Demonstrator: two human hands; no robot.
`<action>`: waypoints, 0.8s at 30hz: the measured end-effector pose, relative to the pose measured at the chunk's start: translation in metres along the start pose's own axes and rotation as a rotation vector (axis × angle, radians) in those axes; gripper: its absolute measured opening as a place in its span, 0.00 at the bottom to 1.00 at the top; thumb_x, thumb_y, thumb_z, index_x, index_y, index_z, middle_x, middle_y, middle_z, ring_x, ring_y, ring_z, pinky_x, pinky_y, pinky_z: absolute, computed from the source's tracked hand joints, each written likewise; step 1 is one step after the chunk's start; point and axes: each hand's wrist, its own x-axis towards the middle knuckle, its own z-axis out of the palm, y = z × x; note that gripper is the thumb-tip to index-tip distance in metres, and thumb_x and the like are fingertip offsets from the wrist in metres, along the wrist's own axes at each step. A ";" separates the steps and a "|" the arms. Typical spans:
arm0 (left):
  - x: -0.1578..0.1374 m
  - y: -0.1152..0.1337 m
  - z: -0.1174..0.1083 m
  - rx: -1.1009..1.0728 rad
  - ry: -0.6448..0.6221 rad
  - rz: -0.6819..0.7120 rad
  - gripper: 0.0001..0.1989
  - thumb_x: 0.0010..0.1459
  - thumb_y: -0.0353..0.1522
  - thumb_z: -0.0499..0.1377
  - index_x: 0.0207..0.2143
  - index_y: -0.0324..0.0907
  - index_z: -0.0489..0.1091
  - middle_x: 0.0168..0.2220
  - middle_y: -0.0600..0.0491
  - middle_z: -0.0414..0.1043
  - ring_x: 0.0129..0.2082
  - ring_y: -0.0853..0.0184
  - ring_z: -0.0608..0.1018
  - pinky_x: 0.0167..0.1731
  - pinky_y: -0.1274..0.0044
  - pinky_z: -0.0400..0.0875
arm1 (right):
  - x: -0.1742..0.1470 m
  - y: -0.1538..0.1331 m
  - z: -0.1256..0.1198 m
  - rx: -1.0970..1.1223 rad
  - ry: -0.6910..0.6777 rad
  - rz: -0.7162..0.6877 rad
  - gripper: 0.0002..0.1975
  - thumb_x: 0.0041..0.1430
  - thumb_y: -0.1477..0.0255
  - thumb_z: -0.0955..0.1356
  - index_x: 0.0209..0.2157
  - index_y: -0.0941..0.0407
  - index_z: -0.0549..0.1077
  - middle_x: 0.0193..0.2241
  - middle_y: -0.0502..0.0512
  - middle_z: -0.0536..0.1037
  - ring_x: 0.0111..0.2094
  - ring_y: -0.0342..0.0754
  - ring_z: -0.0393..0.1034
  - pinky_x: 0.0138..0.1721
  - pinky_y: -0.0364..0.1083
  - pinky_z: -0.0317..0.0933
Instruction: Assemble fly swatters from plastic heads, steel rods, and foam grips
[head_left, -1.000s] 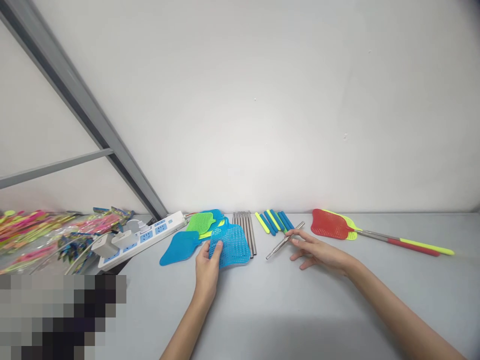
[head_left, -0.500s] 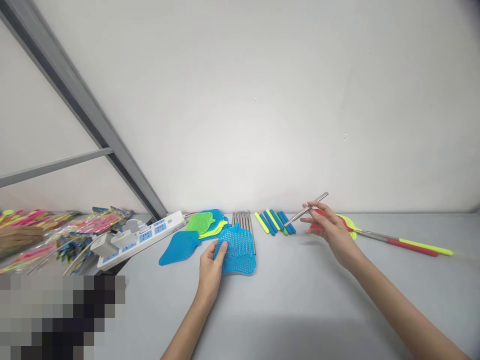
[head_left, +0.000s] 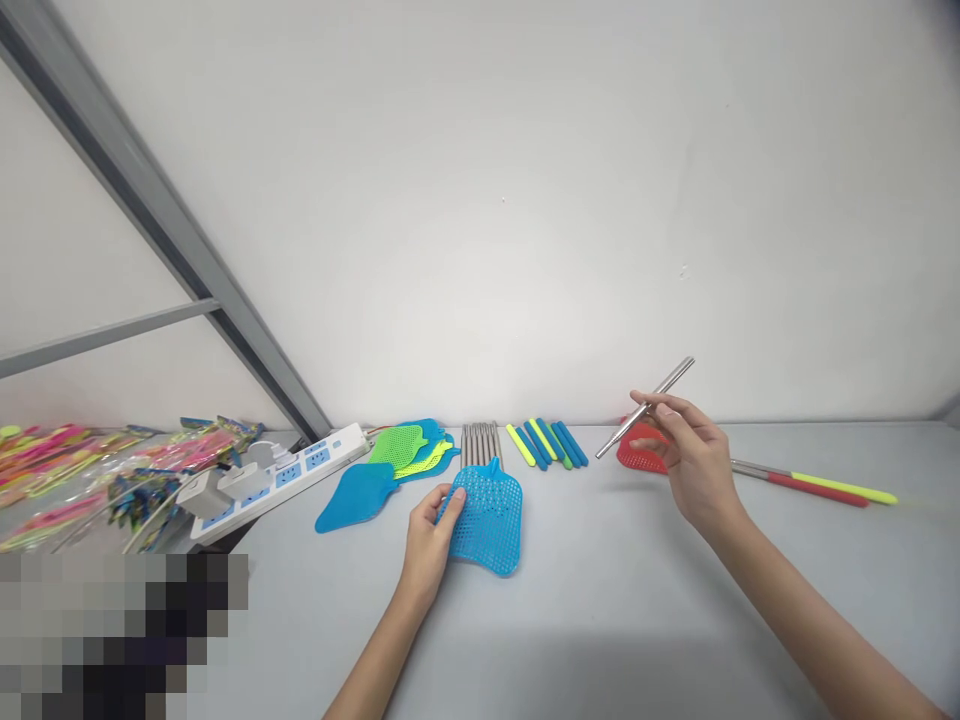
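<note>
My left hand (head_left: 433,530) pinches the left edge of a blue perforated fly swatter head (head_left: 491,520), its narrow neck pointing to the wall. Between the thumb and fingers of my right hand (head_left: 694,460) is a metal rod (head_left: 660,392), slanted with its upper end to the right. Behind the blue head lies a row of metal rods (head_left: 480,442). Several yellow, blue and green handle sleeves (head_left: 547,443) lie to their right. At the left is a pile of swatter heads, with a green one (head_left: 399,450) and a blue one (head_left: 356,497).
Assembled swatters with red and yellow handles (head_left: 825,490) lie at the right, a red head (head_left: 641,450) partly behind my right hand. A white power strip (head_left: 300,470) with plugs stands at the left. Beyond it are bagged colourful items (head_left: 172,450). A wall (head_left: 525,250) closes the back.
The blue swatter head has come nearer to me and slightly right in my left hand. My right hand has shifted right, raising the metal rod and moving it away from the handle sleeves.
</note>
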 end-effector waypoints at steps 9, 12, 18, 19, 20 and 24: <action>0.000 0.000 0.001 0.038 -0.016 0.030 0.11 0.44 0.39 0.58 0.22 0.39 0.65 0.20 0.58 0.64 0.21 0.72 0.66 0.24 0.82 0.60 | 0.002 0.008 -0.001 -0.065 0.040 0.059 0.15 0.46 0.63 0.66 0.37 0.53 0.67 0.39 0.56 0.71 0.23 0.43 0.68 0.28 0.46 0.66; -0.001 0.001 0.003 0.045 -0.034 0.037 0.10 0.44 0.38 0.57 0.22 0.39 0.65 0.21 0.57 0.64 0.22 0.72 0.66 0.24 0.82 0.61 | 0.000 0.008 0.000 -0.039 0.016 0.097 0.15 0.46 0.64 0.66 0.36 0.53 0.66 0.36 0.55 0.72 0.23 0.42 0.68 0.28 0.46 0.66; -0.006 0.006 0.006 0.033 -0.081 0.029 0.11 0.44 0.39 0.57 0.23 0.39 0.66 0.21 0.57 0.64 0.22 0.71 0.66 0.24 0.81 0.61 | -0.009 0.005 0.012 0.075 -0.041 0.120 0.13 0.46 0.64 0.66 0.35 0.52 0.64 0.32 0.51 0.69 0.31 0.45 0.68 0.29 0.46 0.67; -0.006 0.007 0.006 0.029 -0.097 0.022 0.11 0.44 0.39 0.57 0.23 0.39 0.66 0.21 0.57 0.65 0.22 0.71 0.66 0.24 0.81 0.60 | -0.011 0.007 0.015 0.082 -0.046 0.123 0.12 0.46 0.65 0.66 0.34 0.53 0.65 0.32 0.51 0.69 0.32 0.46 0.68 0.30 0.46 0.67; -0.007 0.007 0.006 0.026 -0.114 0.012 0.11 0.44 0.39 0.57 0.23 0.40 0.66 0.21 0.57 0.65 0.22 0.71 0.66 0.24 0.81 0.60 | -0.013 0.010 0.017 0.089 -0.048 0.129 0.11 0.45 0.65 0.67 0.32 0.53 0.66 0.32 0.50 0.68 0.33 0.46 0.67 0.31 0.46 0.67; -0.009 0.006 0.009 0.042 -0.175 -0.023 0.11 0.45 0.39 0.56 0.24 0.39 0.66 0.21 0.56 0.65 0.22 0.71 0.67 0.23 0.81 0.60 | -0.021 0.033 0.024 0.190 -0.050 0.235 0.07 0.43 0.69 0.69 0.26 0.55 0.68 0.27 0.49 0.66 0.32 0.44 0.66 0.37 0.47 0.65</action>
